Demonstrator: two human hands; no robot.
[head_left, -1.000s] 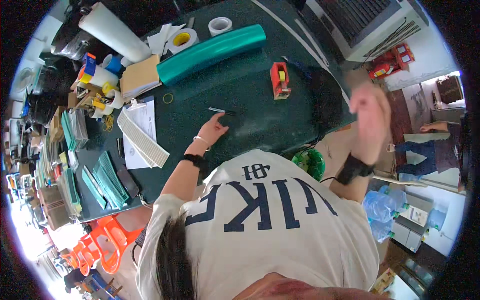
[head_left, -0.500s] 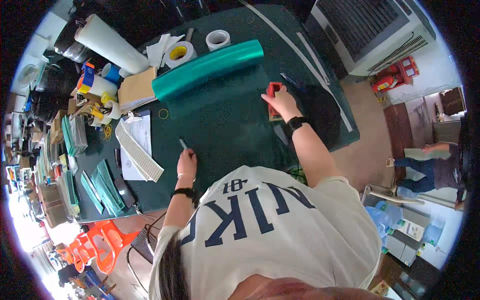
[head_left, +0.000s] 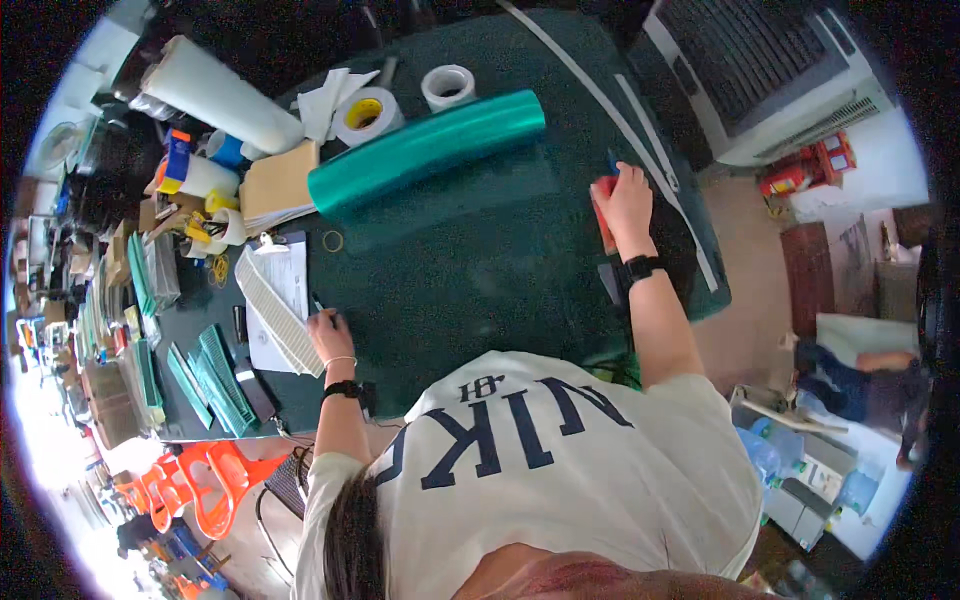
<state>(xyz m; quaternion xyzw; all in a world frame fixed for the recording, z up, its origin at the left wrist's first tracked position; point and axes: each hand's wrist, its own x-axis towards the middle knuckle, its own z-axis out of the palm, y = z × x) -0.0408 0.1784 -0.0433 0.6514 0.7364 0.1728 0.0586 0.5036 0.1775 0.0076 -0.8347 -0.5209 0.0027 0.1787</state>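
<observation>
At the left part of the table, my left hand (head_left: 327,336) is closed round a slim pen-like stick (head_left: 318,302), beside the clipboard with paper (head_left: 291,275) and a cream ribbed strip (head_left: 270,305) lying across it. My right hand (head_left: 631,208) is at the right side of the table, closed on a red block-shaped thing (head_left: 606,222), largely covered by the fingers. A thin dark pen-like piece (head_left: 613,160) shows at the fingertips; whether they touch it I cannot tell. A green film roll (head_left: 430,150) lies across the far middle.
White tape rolls (head_left: 447,88) and a brown paper stack (head_left: 280,185) stand at the back. Long pale strips (head_left: 640,140) run along the right edge. Green strips (head_left: 222,375) and a black case (head_left: 256,392) lie front left. A person (head_left: 850,385) is at the far right.
My right hand has moved right with the red thing, towards the pale strips. My left hand has moved left and slightly nearer with the stick, to beside the clipboard.
</observation>
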